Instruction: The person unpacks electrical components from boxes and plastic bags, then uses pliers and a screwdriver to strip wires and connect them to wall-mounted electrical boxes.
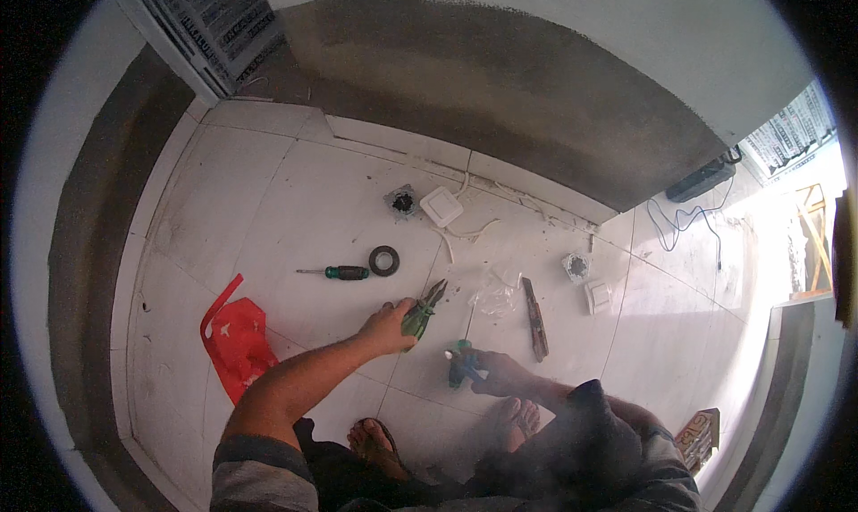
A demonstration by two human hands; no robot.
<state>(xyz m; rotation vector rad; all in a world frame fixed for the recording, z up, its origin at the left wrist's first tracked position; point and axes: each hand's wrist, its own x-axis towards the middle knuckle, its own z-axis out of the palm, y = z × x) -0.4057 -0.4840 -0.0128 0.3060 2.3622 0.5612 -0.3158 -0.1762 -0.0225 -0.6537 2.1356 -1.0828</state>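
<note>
My left hand [386, 328] is closed round the green handles of a pair of pliers [420, 315], whose metal jaws point up and to the right. Low over the floor on the right, my right hand [500, 374] has its fingers drawn together around a small blue and white item that I cannot make out. Partly behind those fingers is a green-handled screwdriver [458, 369] with a thin shaft pointing away from me. Beyond my left hand lie a roll of black tape [384, 261] and another green-and-black screwdriver [347, 272].
A utility knife [535, 320] lies beside crumpled clear plastic [496, 296]. Farther off are a white switch plate [441, 207] with cables, a grey box [402, 202], another box [576, 265] and a white fitting [598, 297]. A red pouch [239, 333] is at left; a dark device [702, 180] stands by the wall.
</note>
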